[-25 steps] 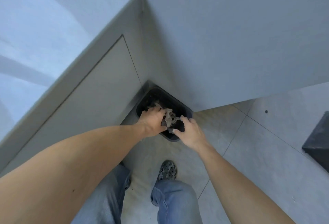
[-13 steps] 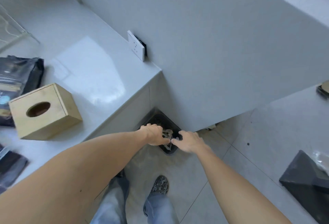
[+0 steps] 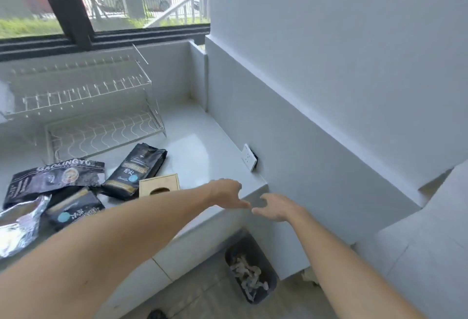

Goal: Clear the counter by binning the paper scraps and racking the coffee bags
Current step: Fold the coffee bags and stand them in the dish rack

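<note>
Both empty: left hand (image 3: 228, 193) and right hand (image 3: 274, 207), fingers loosely spread, above bin (image 3: 267, 263) holding paper scraps (image 3: 247, 275).

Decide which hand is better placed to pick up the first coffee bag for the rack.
Left. The left hand hovers over the counter, nearer the coffee bags; the right hand hangs past its edge.

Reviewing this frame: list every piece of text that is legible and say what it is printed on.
"GAOLINGYU": white capitals along the top edge of the flat black bag on the counter; the last letters are cut off by a fold.
Upright-lying black coffee bag: gold label and characters, too blurred to read.
Front coffee bag: pale characters beside a blue dot, not legible.
No other text visible.
</note>
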